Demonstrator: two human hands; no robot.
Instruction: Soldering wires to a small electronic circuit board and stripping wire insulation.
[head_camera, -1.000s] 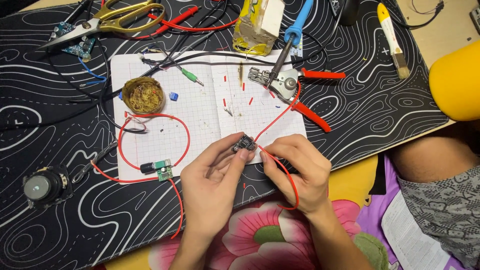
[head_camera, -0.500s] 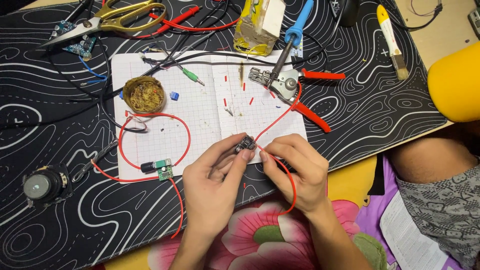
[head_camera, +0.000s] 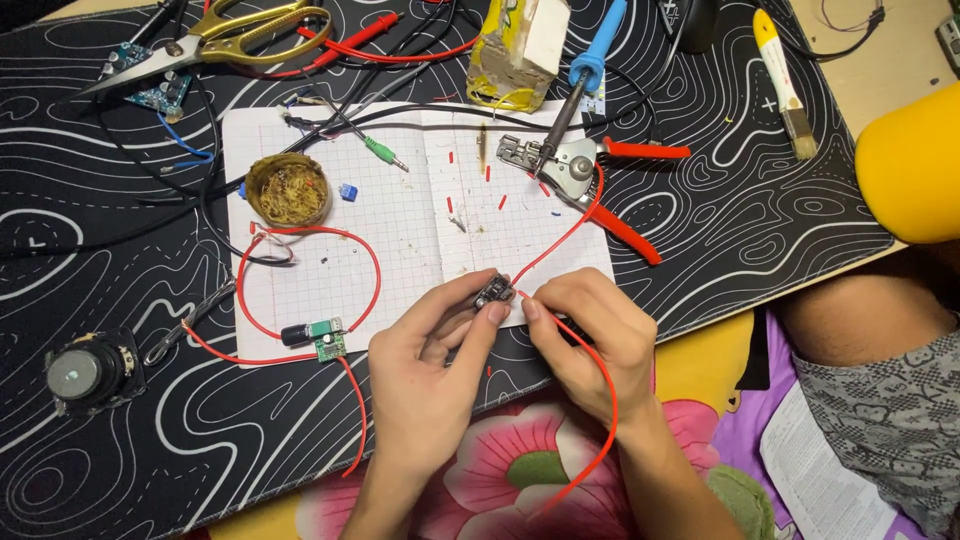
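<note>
The left hand (head_camera: 425, 365) pinches a small dark circuit module (head_camera: 492, 293) between thumb and forefinger, just above the lower edge of the grid-paper sheet (head_camera: 400, 215). The right hand (head_camera: 590, 335), fingers curled shut, feeds the tip of a thin red wire (head_camera: 585, 400) against it. The module looks light, stiff and fragile, so it is best gripped by its edges; the wire looks limp and springy, easiest steered close to its end.

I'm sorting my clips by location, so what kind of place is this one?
Probably a home electronics hobby bench: a soldering iron, wire strippers and a small green circuit board lie on a patterned desk mat, with a flowered cloth at its edge.
</note>
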